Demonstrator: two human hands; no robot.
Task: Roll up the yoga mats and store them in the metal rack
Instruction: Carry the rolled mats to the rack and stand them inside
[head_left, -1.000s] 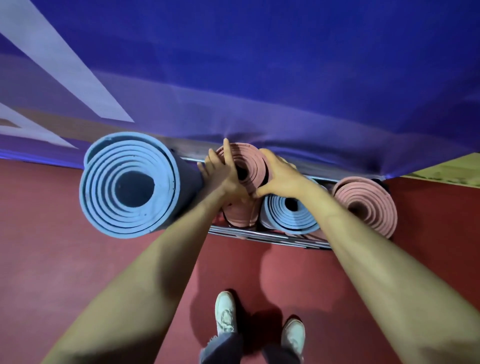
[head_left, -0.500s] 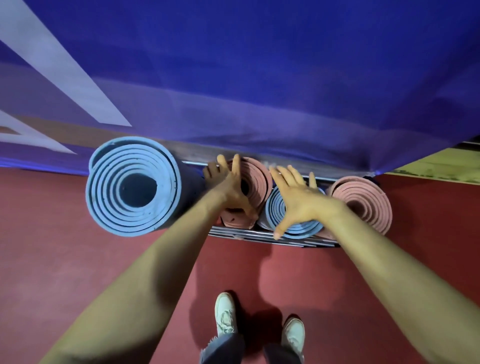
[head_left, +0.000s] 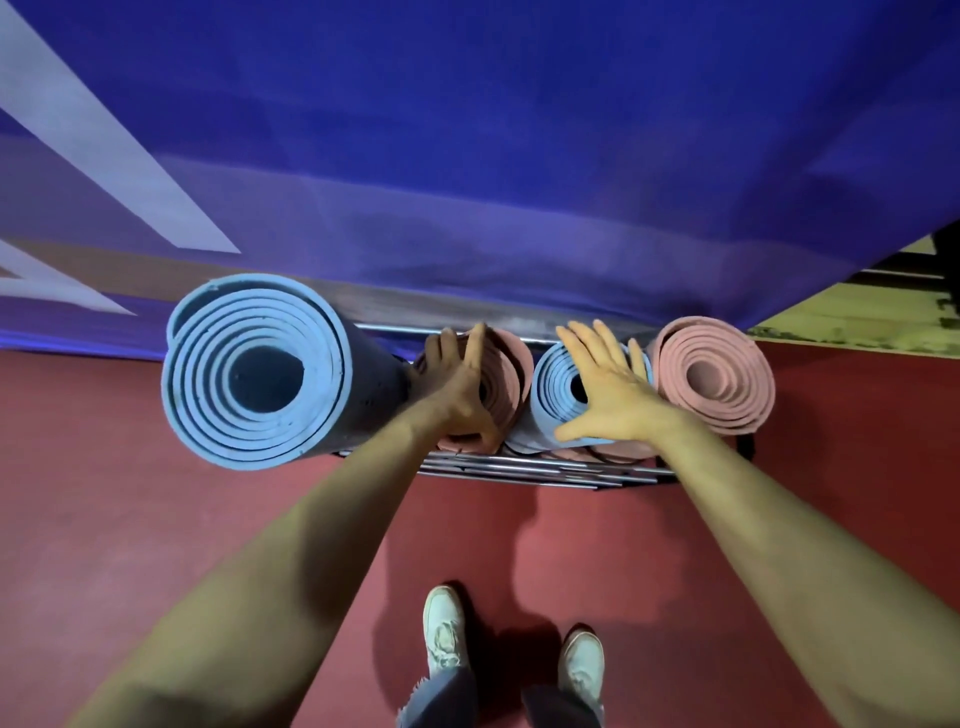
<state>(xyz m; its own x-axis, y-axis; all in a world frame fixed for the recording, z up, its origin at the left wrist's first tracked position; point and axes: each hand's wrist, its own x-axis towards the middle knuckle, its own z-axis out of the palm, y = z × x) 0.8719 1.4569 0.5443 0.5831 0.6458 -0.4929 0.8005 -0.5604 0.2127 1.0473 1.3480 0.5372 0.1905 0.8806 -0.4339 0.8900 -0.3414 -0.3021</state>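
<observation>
Several rolled yoga mats stand on end in the metal rack (head_left: 545, 470). A large blue roll (head_left: 208, 384) is at the left, then a pink roll (head_left: 511, 374), a smaller blue roll (head_left: 553, 395) and another pink roll (head_left: 727, 374) at the right. My left hand (head_left: 457, 387) lies flat on the top end of the left pink roll, fingers straight. On top of the small blue roll rests my right hand (head_left: 605, 395), fingers spread. Both hands cover part of the roll ends.
A blue padded wall (head_left: 519, 156) with white stripes rises right behind the rack. The floor (head_left: 130, 519) is red; my two white shoes (head_left: 441, 631) stand a step in front of the rack. A yellow-green floor patch (head_left: 857, 322) shows at the far right.
My right hand left the pink roll, moved right and spread flat on the small blue roll. The left hand stayed on the pink roll. The view moved a little closer.
</observation>
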